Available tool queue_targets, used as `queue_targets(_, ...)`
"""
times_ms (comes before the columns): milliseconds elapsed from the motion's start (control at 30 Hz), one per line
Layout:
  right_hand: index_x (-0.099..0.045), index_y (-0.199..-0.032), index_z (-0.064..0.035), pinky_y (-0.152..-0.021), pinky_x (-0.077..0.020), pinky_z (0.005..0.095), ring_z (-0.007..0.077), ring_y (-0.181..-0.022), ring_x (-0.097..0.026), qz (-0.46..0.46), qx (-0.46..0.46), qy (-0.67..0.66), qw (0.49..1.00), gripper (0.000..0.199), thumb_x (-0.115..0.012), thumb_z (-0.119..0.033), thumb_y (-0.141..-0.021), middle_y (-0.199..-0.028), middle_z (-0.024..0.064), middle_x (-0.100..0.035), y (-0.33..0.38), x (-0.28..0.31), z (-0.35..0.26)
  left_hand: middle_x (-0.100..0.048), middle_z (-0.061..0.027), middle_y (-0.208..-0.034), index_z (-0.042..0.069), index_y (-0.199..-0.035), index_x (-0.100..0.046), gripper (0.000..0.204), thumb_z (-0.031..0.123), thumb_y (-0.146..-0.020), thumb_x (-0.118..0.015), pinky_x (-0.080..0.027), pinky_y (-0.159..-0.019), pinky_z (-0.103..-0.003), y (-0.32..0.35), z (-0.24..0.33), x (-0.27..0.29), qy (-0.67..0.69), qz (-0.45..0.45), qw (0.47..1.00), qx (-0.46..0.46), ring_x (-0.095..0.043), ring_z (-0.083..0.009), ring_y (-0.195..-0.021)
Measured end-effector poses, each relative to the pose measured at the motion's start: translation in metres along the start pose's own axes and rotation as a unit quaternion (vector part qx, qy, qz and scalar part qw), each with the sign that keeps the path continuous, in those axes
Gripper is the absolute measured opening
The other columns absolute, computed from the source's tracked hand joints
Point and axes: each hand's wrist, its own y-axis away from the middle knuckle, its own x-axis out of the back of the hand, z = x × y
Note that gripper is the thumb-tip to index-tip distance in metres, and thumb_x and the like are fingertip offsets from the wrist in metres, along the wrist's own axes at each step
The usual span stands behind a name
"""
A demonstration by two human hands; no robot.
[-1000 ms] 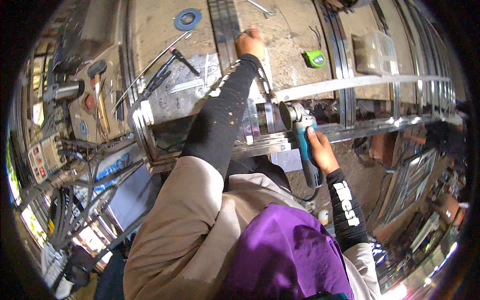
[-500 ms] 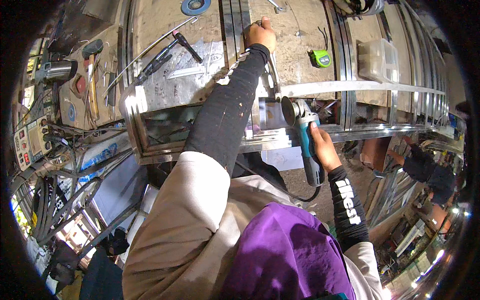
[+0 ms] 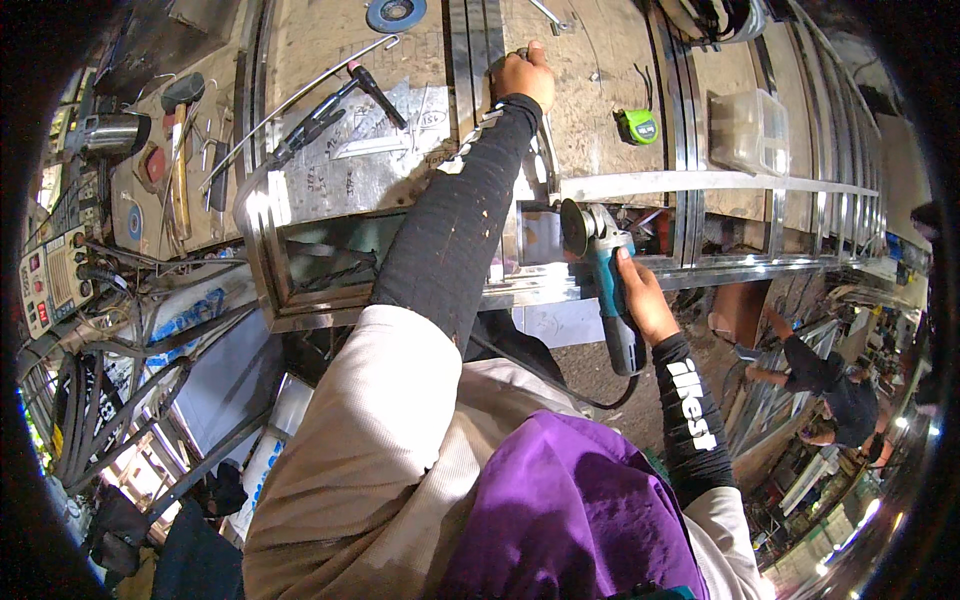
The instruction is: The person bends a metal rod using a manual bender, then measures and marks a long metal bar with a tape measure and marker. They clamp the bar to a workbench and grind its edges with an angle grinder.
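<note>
My right hand (image 3: 650, 300) is wrapped round the body of a teal and black angle grinder (image 3: 611, 285). The grinder stands nearly upright over the near rail of a shiny metal frame (image 3: 700, 268), its disc facing left. At the far side, my left arm reaches over the workbench (image 3: 590, 110), and my left hand (image 3: 522, 80) is closed beside the upright metal tubes (image 3: 472, 60). What its fingers grip is mostly hidden. Just below that hand, a slim metal tool (image 3: 547, 155) lies near the end of a flat metal strip (image 3: 700, 183).
On the bench lie a TIG torch (image 3: 330, 120), a bent rod (image 3: 300, 100), a blue grinding disc (image 3: 396, 12), a green tape measure (image 3: 637, 126) and a clear plastic box (image 3: 748, 132). A hammer (image 3: 181, 150) and cables (image 3: 120, 350) are at left. Another person (image 3: 835, 385) is at right.
My hands and the grinder have hardly moved. The view has shifted slightly, and the other person at the right shows more fully.
</note>
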Motion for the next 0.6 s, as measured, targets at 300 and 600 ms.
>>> queue_targets(300,-0.064,-0.117,0.0093,-0.085,-0.0461,0.0305,0.0168,-0.09,-0.056,-0.008,0.016,0.001,1.0,0.073,-0.047,-0.061,-0.102,-0.099,0.01,-0.066,-0.007,0.0,0.008,-0.07,-0.0292,-0.104,-0.002,-0.103,-0.068,0.058,0.051,-0.101,-0.046,-0.052,-0.09,-0.051,0.015,0.018,0.017,-0.016,-0.015,0.999,0.029,-0.066,-0.0468,-0.102)
queue_targets(600,-0.062,-0.122,0.0078,-0.086,-0.0453,0.0268,0.0118,-0.092,-0.055,-0.066,0.023,-0.014,0.997,0.069,-0.046,-0.057,-0.104,-0.106,0.0042,-0.064,-0.004,0.004,-0.014,-0.07,-0.0276,-0.097,-0.001,-0.095,-0.07,0.057,0.05,-0.101,-0.045,-0.052,-0.085,-0.052,0.01,0.011,0.013,-0.042,0.034,0.998,0.016,-0.067,-0.047,-0.095)
